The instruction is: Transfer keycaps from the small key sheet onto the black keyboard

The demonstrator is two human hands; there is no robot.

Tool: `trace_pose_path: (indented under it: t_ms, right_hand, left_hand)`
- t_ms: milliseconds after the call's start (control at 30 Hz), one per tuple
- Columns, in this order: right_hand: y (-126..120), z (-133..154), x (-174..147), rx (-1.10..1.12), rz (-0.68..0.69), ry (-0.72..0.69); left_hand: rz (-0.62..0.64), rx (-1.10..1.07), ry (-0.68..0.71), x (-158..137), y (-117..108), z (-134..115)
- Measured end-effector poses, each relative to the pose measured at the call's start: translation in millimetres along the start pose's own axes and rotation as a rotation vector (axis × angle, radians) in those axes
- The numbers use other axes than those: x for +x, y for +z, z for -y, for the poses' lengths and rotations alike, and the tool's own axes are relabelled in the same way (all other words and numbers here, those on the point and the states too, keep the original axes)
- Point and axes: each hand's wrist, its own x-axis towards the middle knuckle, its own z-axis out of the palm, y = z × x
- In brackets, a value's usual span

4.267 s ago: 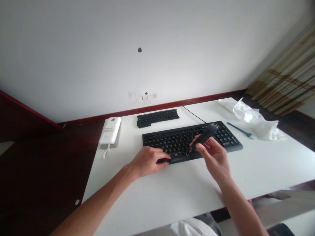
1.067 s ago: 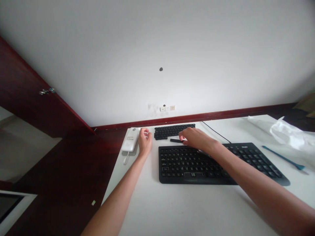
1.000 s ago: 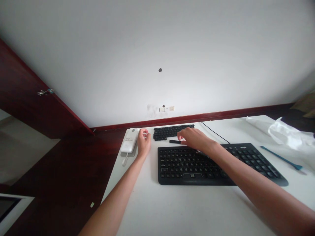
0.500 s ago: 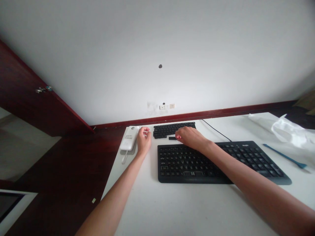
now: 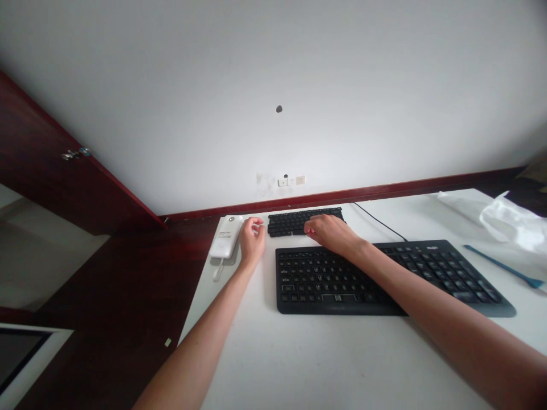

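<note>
Your left hand [image 5: 253, 239] is loosely curled, with a gap between thumb and fingers and nothing visible in it, just right of the white device [image 5: 226, 236] and just beside the left end of the keycap block [image 5: 290, 221]. Your right hand [image 5: 331, 232] bends over the block's near edge, fingers curled down; its back hides the fingertips, so you cannot tell from here whether they grip anything. A dark strip [image 5: 298, 232] shows just left of them, along the near side of the block.

The block lies at the far side of the table [image 5: 299, 353], in tight rows of what look like loose black caps. The keyboard [image 5: 329, 279] lies flat on the near side of it, its cable [image 5: 380, 221] running to the far edge, your right forearm crossing above.

As for progress, the lifting of caps looks done across the keyboard's left section, where pale outlines suggest bare key positions, and the ordering of those caps seems nearly complete. The number pad [image 5: 465, 279] on the right appears to have its caps on. What seems left here is squaring up the near row.
</note>
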Motion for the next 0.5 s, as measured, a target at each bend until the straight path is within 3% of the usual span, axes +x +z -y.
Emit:
trace_pose_path:
  t_ms: [500]
  right_hand:
    - [-0.1, 1.8, -0.4, 0.003, -0.019, 0.019]
  left_hand:
    - [0.036, -0.026, 0.025, 0.1, 3.2, 7.6]
